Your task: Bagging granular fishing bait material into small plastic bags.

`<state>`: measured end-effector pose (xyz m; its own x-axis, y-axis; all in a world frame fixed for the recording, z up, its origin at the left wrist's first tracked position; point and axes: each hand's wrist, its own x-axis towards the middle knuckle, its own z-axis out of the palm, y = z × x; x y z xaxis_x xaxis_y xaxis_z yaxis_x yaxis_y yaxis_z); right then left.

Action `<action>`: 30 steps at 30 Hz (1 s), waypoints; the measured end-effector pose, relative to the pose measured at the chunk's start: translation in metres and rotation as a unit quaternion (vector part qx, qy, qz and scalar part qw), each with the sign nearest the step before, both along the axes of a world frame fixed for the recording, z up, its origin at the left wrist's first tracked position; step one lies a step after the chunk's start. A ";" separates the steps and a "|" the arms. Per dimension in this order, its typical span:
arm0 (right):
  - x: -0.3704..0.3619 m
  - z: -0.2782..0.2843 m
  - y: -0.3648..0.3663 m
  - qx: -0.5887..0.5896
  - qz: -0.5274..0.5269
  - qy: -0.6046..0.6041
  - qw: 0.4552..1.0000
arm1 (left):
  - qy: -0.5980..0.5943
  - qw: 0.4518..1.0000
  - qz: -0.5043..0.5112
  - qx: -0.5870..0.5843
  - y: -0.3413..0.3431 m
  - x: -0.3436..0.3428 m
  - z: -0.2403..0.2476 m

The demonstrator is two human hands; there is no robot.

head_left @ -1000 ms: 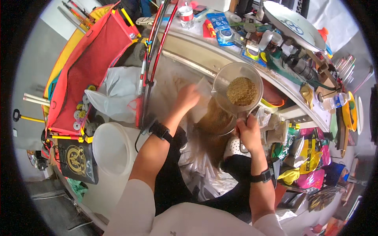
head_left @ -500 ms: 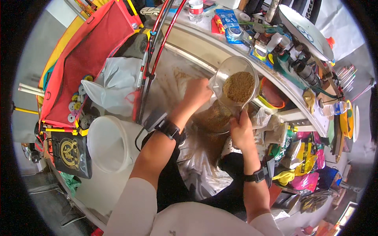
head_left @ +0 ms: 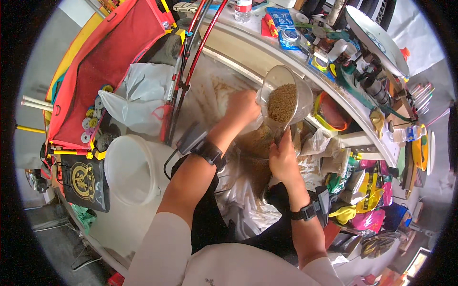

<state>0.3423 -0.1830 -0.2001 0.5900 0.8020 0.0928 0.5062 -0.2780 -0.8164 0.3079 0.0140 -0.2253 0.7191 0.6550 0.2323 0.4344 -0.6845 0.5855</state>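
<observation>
A clear plastic scoop-like jug (head_left: 302,97) is tilted in front of me, with brown granules (head_left: 282,103) heaped inside. My right hand (head_left: 284,159) is wrapped round its handle from below. Closed in a fist, my left hand (head_left: 242,107) is right at the jug's left rim. Whether it grips that rim or something beneath is hidden. Under the jug lies a container of brown granules (head_left: 257,141), partly covered by the jug and my hands. Crumpled clear plastic sheeting (head_left: 248,209) spreads below it, between my knees.
A white bucket (head_left: 129,169) stands left, near a white plastic bag (head_left: 138,95) and a red fabric bin (head_left: 105,71). Red and black poles (head_left: 183,71) rise beside them. A cluttered white shelf (head_left: 305,69) runs along the far right. Colourful packets (head_left: 369,190) lie at right.
The jug has shifted slightly left and tipped further toward the left, the granules moving with it. My right hand has moved a little left and up, my left hand slightly up.
</observation>
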 end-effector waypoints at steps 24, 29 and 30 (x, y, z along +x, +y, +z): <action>-0.003 0.012 -0.001 -0.082 0.001 -0.099 0.992 | 0.032 0.999 -0.026 -0.025 -0.008 0.005 -0.004; -0.004 0.012 -0.002 -0.079 0.004 -0.107 0.991 | 0.020 0.999 -0.025 -0.007 -0.011 0.005 -0.004; -0.004 0.013 -0.002 -0.081 0.001 -0.101 0.992 | -0.004 1.000 -0.025 0.007 -0.012 0.006 -0.005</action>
<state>0.3380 -0.1846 -0.1873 0.5703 0.8177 0.0787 0.6554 -0.3952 -0.6436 0.3135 0.0020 -0.2303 0.7487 0.6150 0.2474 0.3947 -0.7135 0.5790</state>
